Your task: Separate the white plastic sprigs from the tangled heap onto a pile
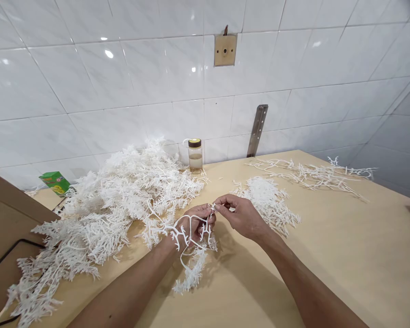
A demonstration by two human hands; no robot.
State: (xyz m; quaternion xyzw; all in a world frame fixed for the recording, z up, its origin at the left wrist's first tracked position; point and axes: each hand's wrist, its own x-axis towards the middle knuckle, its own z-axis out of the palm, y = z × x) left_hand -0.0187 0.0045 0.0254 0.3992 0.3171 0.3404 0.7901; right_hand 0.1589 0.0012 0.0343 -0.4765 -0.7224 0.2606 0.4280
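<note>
A white plastic branch (187, 216) with forked twigs is gripped in my left hand (198, 217) near the middle of the table. Part of it arches over my left wrist, and a leafy sprig (193, 273) dangles below. My right hand (238, 213) pinches a small white piece at the tip, thumb and forefinger almost touching my left fingertips. Just beyond my right hand lies a low pile of short white sprigs (268, 200). To the left spreads a large heap of white leafy branches (123, 196).
Bare forked stems (314, 175) lie at the table's back right. A bottle (195, 157) with liquid stands by the tiled wall, where a metal strip (258, 130) leans. At left are a green box (54, 183) and a brown cardboard panel (10, 241).
</note>
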